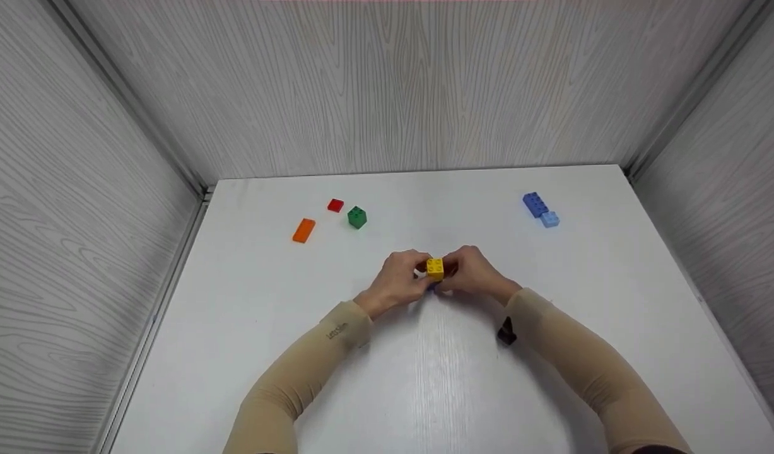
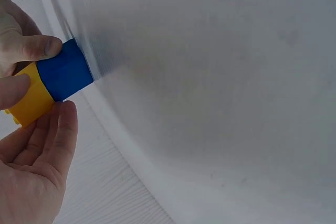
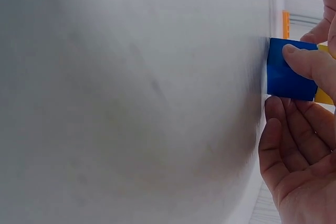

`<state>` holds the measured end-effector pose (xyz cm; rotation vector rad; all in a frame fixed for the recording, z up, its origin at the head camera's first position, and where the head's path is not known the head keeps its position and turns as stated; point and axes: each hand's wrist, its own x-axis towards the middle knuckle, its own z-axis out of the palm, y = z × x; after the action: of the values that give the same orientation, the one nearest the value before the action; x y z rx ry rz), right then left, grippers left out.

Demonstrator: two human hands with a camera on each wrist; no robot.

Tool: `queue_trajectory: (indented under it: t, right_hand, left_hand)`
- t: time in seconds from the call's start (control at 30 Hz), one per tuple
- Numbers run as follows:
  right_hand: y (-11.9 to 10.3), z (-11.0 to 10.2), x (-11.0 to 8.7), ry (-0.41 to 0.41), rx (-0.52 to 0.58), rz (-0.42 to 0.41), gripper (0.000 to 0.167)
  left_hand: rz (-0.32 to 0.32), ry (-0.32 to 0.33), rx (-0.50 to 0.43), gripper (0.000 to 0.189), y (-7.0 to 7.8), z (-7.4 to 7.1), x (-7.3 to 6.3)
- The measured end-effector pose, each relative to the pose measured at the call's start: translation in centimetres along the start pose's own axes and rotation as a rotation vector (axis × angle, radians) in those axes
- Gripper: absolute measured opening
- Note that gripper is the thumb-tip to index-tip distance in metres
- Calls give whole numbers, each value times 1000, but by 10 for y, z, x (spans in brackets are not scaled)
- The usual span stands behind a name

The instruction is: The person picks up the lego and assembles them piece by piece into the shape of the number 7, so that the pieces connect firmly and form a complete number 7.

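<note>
Yellow block (image 1: 434, 269) sits squarely on top of a blue block (image 2: 65, 72), the two upright in the middle of the tabletop (image 1: 235, 296), with the blue one's underside against its surface. The left hand (image 1: 396, 279) has its grip closed to the width of the yellow block, thumb on one side and fingertips opposite, near the seam. The right hand (image 1: 478, 274) pinches the blue block the same way, its thumb flat on a side face. Farther off to the left lie an orange block (image 1: 303, 230), a small red block (image 1: 335, 205) and a green block (image 1: 357, 217), near one another but apart. At far right, a longer blue block (image 1: 535, 205) touches a light blue block (image 1: 550, 219). Tan sleeves (image 1: 327, 353) cover both forearms, and a dark object (image 1: 506, 332) shows beside the right cuff.
</note>
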<state>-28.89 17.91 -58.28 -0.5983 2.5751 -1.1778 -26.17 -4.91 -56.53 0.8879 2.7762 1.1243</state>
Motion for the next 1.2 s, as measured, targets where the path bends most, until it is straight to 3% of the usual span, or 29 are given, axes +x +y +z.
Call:
queue_trajectory:
  t: [0.13,0.4,0.63,0.8,1.07,1.2]
  right_hand:
    - [0,0,0,-1,10,-8,27]
    - [2,0,-3,-7,-7,-17,27]
    - [0,-1,-2,-2,13,11,29]
    - [-2,1,-2,-9,15,30,30]
    - [-5,2,-2,0,-8,2,29]
    - [-4,1,-3,3,-25,-1,31]
  left_hand:
    - [-44,-61,20,22,3,-4,4]
    - [-71,-155,46,29,2,-7,11]
    - [-80,-131,-1,29,1,-7,10]
    - [-95,-147,-28,30,0,-9,8]
    - [-100,-132,-78,32,-7,-10,0]
    - [-106,-117,-60,34,-10,-13,-4]
